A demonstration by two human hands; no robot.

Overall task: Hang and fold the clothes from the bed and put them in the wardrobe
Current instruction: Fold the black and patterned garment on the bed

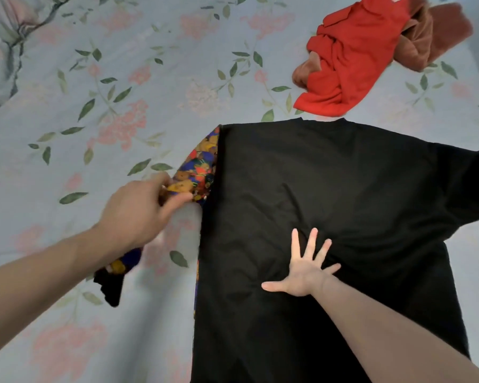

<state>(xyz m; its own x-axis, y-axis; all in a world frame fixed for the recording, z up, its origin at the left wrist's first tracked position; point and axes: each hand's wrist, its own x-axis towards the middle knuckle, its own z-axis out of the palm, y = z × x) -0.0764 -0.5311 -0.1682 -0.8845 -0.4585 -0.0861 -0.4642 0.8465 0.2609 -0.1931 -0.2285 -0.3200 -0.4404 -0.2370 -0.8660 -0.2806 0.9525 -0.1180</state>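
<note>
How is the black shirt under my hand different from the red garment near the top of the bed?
The black shirt lies spread flat, back up; the red garment is crumpled in a heap. The right hand presses open on the black shirt; nothing touches the red garment. Both rest on the floral bedsheet.

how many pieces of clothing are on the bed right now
3 visible: a black t-shirt spread flat at center under the right hand, and a red garment crumpled over a brown garment at the far right. More may be hidden underneath.
</note>
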